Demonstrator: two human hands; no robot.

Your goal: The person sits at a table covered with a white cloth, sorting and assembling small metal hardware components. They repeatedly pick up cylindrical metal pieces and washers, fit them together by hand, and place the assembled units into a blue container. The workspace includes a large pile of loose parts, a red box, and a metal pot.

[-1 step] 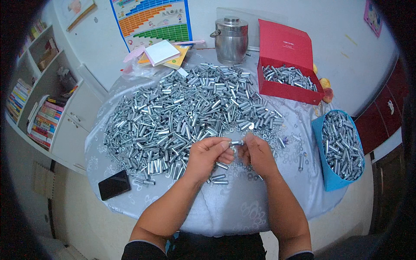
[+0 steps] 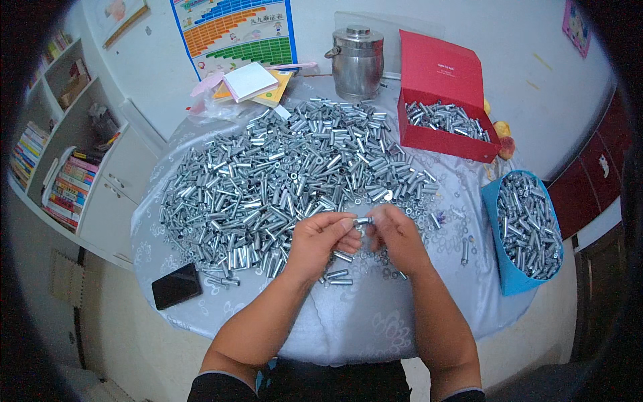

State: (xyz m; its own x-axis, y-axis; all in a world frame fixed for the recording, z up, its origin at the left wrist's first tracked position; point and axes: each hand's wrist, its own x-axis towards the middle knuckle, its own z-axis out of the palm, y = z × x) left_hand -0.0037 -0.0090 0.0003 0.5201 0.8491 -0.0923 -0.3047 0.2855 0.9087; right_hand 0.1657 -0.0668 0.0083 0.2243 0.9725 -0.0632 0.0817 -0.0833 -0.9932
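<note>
My left hand [image 2: 317, 242] is closed, its thumb and forefinger pinching a short silvery expansion bolt [image 2: 364, 221] that lies nearly level and points right. At the bolt's right end, the curled fingers of my right hand [image 2: 396, 236] close on it; their tips are smeared by motion. Beyond both hands spreads a wide heap of loose metal sleeves and bolts [image 2: 268, 181]. Small washers and nuts [image 2: 429, 221] are strewn on the cloth around my right hand. Two loose sleeves [image 2: 339, 277] lie just below my left hand.
A blue container [image 2: 491, 231] full of bolts stands at the right. Behind it an open red box [image 2: 449, 144] holds more. A steel pot [image 2: 358, 63], books [image 2: 249, 82] and a black phone [image 2: 177, 287] share the cloth-covered table [image 2: 335, 328].
My right hand's fingers have shifted slightly at the bolt's end and look more blurred. My left hand and the bolt have stayed in place.
</note>
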